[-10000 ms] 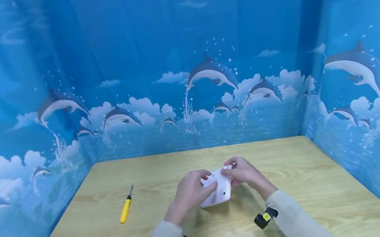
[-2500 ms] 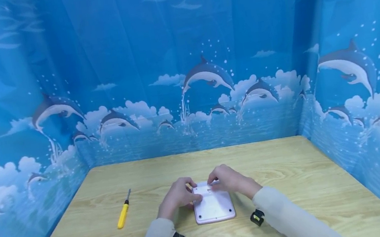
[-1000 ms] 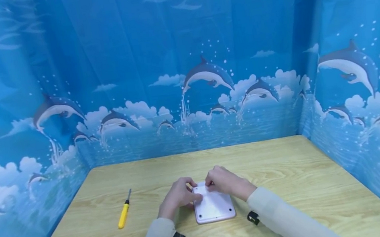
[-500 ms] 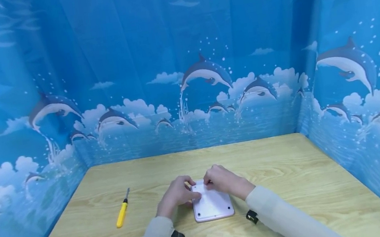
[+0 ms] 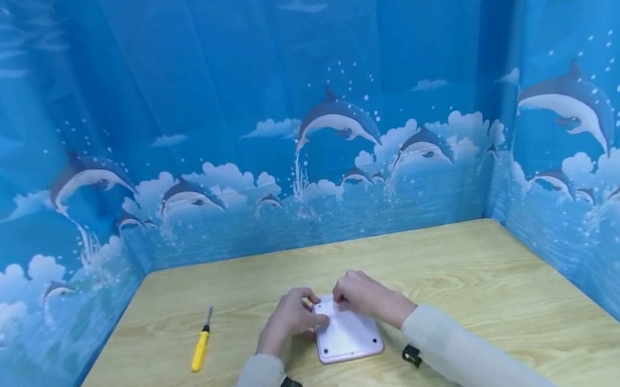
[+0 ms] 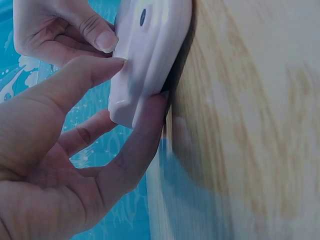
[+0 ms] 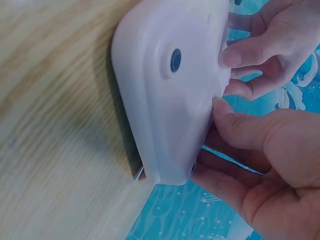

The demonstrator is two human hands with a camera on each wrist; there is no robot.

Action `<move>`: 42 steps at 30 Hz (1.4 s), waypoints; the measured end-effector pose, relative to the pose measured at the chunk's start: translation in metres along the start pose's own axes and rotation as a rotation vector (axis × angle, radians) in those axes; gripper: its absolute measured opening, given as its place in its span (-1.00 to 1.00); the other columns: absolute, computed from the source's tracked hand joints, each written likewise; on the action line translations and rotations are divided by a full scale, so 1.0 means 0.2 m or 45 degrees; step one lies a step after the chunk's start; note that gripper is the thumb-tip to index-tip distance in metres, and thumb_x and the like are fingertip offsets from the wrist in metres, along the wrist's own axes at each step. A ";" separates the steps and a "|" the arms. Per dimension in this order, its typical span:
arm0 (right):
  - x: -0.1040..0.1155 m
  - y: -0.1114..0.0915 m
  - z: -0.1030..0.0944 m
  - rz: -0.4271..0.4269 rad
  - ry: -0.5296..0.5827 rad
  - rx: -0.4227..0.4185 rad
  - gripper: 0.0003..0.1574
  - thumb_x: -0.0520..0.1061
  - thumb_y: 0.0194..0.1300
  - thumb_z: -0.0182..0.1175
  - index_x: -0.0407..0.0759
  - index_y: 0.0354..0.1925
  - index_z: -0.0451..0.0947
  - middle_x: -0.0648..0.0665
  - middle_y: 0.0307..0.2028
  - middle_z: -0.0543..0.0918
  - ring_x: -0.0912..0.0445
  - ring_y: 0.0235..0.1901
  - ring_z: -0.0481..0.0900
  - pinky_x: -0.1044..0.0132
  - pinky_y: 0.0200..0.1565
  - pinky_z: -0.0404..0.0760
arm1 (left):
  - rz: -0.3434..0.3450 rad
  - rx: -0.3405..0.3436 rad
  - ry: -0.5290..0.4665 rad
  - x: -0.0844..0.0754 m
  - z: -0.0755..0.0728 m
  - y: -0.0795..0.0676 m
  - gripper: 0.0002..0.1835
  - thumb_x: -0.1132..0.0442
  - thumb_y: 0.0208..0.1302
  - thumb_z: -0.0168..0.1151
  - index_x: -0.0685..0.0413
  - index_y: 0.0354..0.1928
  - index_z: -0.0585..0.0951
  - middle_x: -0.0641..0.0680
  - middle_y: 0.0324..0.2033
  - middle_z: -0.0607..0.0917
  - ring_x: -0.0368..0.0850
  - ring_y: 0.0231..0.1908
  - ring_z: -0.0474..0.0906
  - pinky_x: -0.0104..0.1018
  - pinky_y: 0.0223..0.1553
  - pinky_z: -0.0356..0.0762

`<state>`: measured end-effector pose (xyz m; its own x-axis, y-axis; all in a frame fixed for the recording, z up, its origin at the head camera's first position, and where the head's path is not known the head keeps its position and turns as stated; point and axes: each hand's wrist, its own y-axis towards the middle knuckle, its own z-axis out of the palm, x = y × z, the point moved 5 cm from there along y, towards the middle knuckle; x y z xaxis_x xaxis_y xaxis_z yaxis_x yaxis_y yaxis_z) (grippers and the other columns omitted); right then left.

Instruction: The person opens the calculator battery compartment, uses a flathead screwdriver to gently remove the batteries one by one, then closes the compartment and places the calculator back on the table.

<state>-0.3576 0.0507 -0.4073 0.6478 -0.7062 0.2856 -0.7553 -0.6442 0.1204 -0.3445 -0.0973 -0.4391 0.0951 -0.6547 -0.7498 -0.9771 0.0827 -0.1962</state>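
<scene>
A flat, pale pink plastic device [image 5: 350, 336], shaped like a desk calculator, lies on the table with its dark-footed back facing up. My left hand [image 5: 287, 319] grips its left edge, thumb on the back; in the left wrist view the fingers reach round the pale casing [image 6: 145, 50] at its side and underneath. At the far end, my right hand [image 5: 364, 295] has thumb and curled fingers on the back. The right wrist view shows that thumb touching the casing [image 7: 175, 110] while the other fingers bend near the far edge. What sits between them is hidden.
A screwdriver [image 5: 200, 349] with a yellow and black handle lies to the left, its tip pointing away. Blue dolphin-print curtains [image 5: 295, 90] stand behind and beside the wooden table [image 5: 472, 329].
Ten seconds ago the device was held tilted in both hands; now it rests flat. Since 2.5 seconds ago my right hand has shifted slightly left over its back. The last half second shows little movement.
</scene>
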 end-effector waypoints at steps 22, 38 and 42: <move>0.01 0.00 0.00 -0.042 -0.021 -0.017 -0.91 -0.30 0.27 0.38 -0.20 -0.25 0.80 -0.17 -0.30 0.84 0.18 -0.39 0.73 0.55 -0.29 0.66 | 0.027 0.012 -0.002 -0.01 -0.01 -0.02 -0.70 0.32 0.12 0.54 0.10 -0.16 0.61 0.14 -0.28 0.60 -0.02 -0.40 0.62 -0.25 -0.40 0.75; 0.02 0.01 0.00 -0.025 -0.044 -0.002 -0.90 -0.31 0.27 0.38 -0.20 -0.25 0.80 -0.16 -0.29 0.84 0.17 -0.38 0.72 0.54 -0.29 0.66 | 0.025 0.011 0.001 -0.01 -0.01 -0.03 -0.72 0.31 0.14 0.53 0.08 -0.17 0.61 0.13 -0.29 0.61 -0.02 -0.39 0.61 -0.24 -0.39 0.74; 0.02 0.01 -0.01 -0.028 -0.046 0.005 -0.88 -0.31 0.26 0.38 -0.20 -0.22 0.80 -0.17 -0.26 0.84 0.11 -0.31 0.77 0.49 -0.23 0.72 | 0.024 0.014 0.000 -0.01 -0.01 -0.03 -0.71 0.32 0.13 0.54 0.09 -0.16 0.61 0.14 -0.29 0.61 -0.02 -0.39 0.61 -0.24 -0.38 0.74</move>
<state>-0.3560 0.0469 -0.4049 0.6675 -0.7019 0.2485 -0.7405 -0.6607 0.1229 -0.3398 -0.0976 -0.4361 0.0764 -0.6529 -0.7536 -0.9766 0.1034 -0.1887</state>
